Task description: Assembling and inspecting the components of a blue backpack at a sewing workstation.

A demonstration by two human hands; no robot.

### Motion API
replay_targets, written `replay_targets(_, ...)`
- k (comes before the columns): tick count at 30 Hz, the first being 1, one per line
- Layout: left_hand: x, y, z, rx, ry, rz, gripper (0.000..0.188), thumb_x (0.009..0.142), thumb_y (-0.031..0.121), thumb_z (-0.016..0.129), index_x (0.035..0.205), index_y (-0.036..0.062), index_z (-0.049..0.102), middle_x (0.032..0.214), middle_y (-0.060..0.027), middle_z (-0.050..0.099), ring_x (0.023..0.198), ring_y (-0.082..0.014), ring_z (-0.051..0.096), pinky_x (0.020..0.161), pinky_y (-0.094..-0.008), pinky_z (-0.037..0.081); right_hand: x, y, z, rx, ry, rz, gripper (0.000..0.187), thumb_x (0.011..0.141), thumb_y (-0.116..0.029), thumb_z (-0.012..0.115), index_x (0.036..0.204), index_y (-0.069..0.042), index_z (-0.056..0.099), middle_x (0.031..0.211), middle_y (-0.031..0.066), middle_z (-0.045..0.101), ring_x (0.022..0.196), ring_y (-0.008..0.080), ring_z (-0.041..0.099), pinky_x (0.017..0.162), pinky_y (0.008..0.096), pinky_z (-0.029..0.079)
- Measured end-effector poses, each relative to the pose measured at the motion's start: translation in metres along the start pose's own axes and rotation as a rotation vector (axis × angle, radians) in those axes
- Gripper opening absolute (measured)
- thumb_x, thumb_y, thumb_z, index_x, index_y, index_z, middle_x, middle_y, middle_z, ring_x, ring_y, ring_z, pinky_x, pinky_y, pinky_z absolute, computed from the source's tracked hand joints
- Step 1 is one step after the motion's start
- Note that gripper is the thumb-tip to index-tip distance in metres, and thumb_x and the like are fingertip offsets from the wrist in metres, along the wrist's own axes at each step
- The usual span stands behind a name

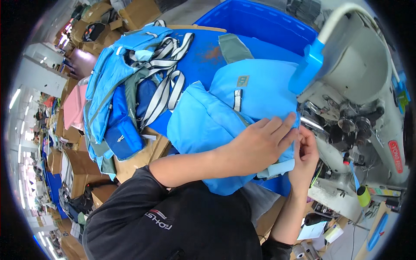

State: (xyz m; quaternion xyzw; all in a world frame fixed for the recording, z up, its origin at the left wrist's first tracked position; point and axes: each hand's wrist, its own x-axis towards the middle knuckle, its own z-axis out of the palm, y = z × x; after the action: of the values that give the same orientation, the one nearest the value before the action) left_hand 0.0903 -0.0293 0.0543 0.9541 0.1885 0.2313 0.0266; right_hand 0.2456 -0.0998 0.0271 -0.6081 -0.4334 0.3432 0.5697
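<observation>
A light blue fabric bag (260, 89), part-sewn, lies spread in front of me, with a small square patch and a short black-and-white webbing loop on its panel. My left hand (271, 141) reaches across it, and its fingertips press together on the bag's right edge. Close beside it, my right hand (305, 151) has its fingers curled in a pinch on that same edge. Both hands are just left of the sewing machine (346, 117). The exact bit of cloth between the fingertips is mostly hidden. A light blue rolled strip (279, 168) hangs under my left wrist.
To the left lies a heap of blue bag pieces (106, 95) with striped webbing straps (162, 93). A blue plastic crate (260, 24) stands beyond the blue tabletop (201, 54). A grey-green fabric scrap (234, 48) is near it. Cardboard boxes (80, 167) stack up at far left.
</observation>
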Motion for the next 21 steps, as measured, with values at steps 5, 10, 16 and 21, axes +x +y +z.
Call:
replay_targets(5,-0.004,-0.01,0.016,-0.16,0.067,0.014,0.054,0.081,0.016,0.055,0.131,-0.0044,0.047,0.129,-0.0223,0.051,0.107,-0.0326,0.055,0.09,-0.0417,0.047,0.003,0.012,-0.004,0.029,-0.009,-0.03,0.022,0.099,-0.009,0.055,0.118,0.002,0.058,0.098,0.0012,0.064,0.086,0.0054,0.057,0.074,0.0197,0.044)
replay_targets(10,0.001,-0.004,0.056,-0.258,0.373,0.103,0.021,0.078,0.019,0.058,0.091,0.0031,0.061,0.1,-0.0136,0.056,0.095,-0.0302,0.053,0.081,-0.0394,0.043,-0.004,0.002,-0.018,-0.218,-0.039,-0.122,0.029,0.097,-0.003,0.056,0.126,0.004,0.058,0.113,0.0139,0.063,0.101,0.0197,0.058,0.088,0.0346,0.047)
replay_targets(16,0.01,-0.002,0.064,-0.134,0.363,0.13,0.027,0.084,0.027,0.056,0.105,0.0109,0.063,0.098,-0.0073,0.058,0.092,-0.0267,0.055,0.08,-0.0404,0.046,0.014,0.03,-0.029,-0.113,-0.121,-0.231,0.033,0.097,-0.006,0.058,0.127,0.008,0.055,0.114,0.0163,0.065,0.1,0.0255,0.061,0.09,0.0377,0.049)
replay_targets(21,0.018,-0.013,0.067,-0.36,0.48,0.135,0.03,0.083,0.027,0.056,0.105,0.0081,0.063,0.104,-0.0097,0.062,0.099,-0.0279,0.058,0.084,-0.0406,0.044,0.015,0.017,-0.028,-0.205,-0.124,-0.225,0.028,0.091,-0.003,0.062,0.116,0.009,0.061,0.103,0.0166,0.068,0.091,0.0218,0.061,0.086,0.0357,0.05)
